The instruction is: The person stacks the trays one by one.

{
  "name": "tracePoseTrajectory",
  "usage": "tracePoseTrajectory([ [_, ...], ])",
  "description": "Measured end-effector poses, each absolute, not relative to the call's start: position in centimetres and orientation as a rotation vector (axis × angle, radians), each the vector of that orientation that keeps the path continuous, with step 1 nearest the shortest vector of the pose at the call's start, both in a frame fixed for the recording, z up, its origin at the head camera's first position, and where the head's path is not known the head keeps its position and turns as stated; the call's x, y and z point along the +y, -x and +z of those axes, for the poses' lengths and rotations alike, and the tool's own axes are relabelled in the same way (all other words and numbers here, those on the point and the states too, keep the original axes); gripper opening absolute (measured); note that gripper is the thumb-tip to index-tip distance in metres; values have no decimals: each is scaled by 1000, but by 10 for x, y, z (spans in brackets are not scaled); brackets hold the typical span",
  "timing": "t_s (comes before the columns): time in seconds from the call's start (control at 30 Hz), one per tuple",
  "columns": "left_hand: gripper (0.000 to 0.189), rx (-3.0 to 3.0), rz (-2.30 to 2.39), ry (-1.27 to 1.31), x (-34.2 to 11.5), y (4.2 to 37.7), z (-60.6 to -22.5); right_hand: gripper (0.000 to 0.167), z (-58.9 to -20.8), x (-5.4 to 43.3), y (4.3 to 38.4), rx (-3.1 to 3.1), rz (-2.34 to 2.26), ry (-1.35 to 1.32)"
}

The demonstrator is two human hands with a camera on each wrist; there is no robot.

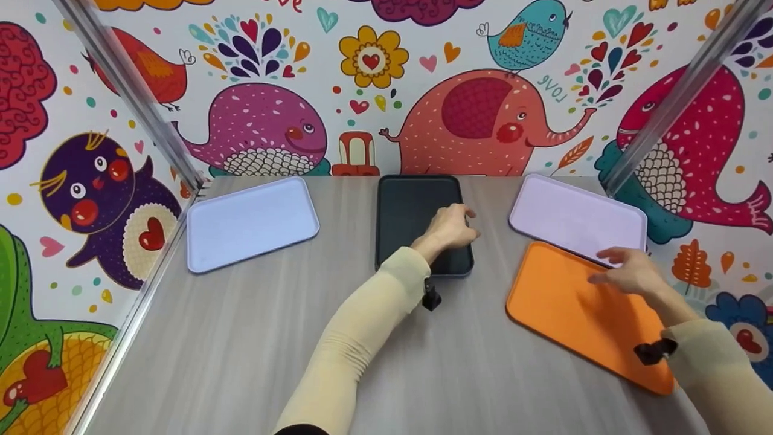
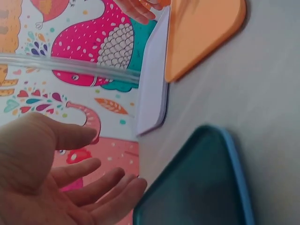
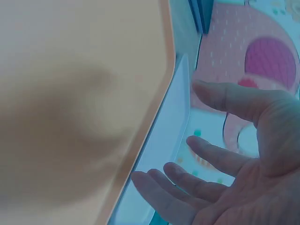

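My left hand (image 1: 450, 228) is over the right side of a black tray (image 1: 406, 208) at the back middle of the table. In the left wrist view its fingers are spread and relaxed, with nothing between them, and a blue edge shows along the dark tray (image 2: 197, 183). My right hand (image 1: 631, 275) hovers where an orange tray (image 1: 555, 296) meets a lavender tray (image 1: 574, 214). Its fingers (image 3: 220, 159) are loosely apart in the right wrist view and hold nothing. The orange tray lies at an angle in front of the lavender one, its near corner towards me.
A pale blue tray (image 1: 253, 225) lies tilted at the back left of the wood-grain table (image 1: 241, 338). Walls printed with cartoon animals stand behind and at both sides, with metal corner posts (image 1: 139, 103). A dark wrist device (image 1: 655, 351) sits on the right sleeve.
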State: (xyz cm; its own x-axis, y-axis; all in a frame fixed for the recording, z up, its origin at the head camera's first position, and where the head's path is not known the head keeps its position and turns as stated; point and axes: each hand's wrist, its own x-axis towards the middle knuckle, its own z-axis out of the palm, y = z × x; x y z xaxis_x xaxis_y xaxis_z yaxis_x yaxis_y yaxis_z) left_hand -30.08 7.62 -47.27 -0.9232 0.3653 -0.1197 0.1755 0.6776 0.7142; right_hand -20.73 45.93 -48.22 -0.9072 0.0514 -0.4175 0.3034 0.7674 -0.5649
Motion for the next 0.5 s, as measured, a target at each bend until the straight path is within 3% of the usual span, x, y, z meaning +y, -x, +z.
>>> tracePoseTrajectory([
  [0.2, 43, 2578, 1124, -402, 100, 291, -479, 98, -485, 488, 185, 2524, -949, -428],
  [0.5, 47, 2431, 1138, -377, 129, 273, -495, 98, -499, 532, 162, 2417, -995, -745],
])
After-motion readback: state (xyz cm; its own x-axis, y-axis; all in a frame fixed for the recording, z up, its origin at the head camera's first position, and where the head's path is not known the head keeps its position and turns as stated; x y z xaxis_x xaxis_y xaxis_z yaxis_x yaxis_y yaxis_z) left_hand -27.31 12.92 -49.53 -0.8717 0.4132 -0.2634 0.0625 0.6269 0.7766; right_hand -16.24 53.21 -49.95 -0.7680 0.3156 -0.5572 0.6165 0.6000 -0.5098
